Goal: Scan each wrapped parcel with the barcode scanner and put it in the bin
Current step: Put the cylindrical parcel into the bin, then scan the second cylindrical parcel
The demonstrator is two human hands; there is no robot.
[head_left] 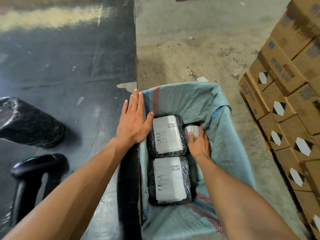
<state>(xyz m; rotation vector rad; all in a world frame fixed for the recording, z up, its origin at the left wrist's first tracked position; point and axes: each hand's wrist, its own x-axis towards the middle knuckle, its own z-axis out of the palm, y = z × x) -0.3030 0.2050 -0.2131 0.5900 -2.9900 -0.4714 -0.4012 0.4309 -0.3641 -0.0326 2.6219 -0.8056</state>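
The bin (230, 135) is lined with a teal woven sack and stands to the right of the dark table (69, 66). Two black-wrapped parcels with white labels lie flat inside it, one farther (167, 135) and one nearer (169, 181). My right hand (199, 141) reaches into the bin and grips a third, smaller parcel (191, 129) beside the farther one. My left hand (134, 118) lies flat with straight fingers on the table edge and the sack's rim. The black barcode scanner (36, 165) lies on the table at the lower left. Another wrapped parcel (29, 122) sits at the table's left.
Stacked cardboard boxes (285, 101) with white diamond marks rise on the right, close to the bin. Bare concrete floor (190, 40) stretches beyond the bin, with a few paper scraps on it.
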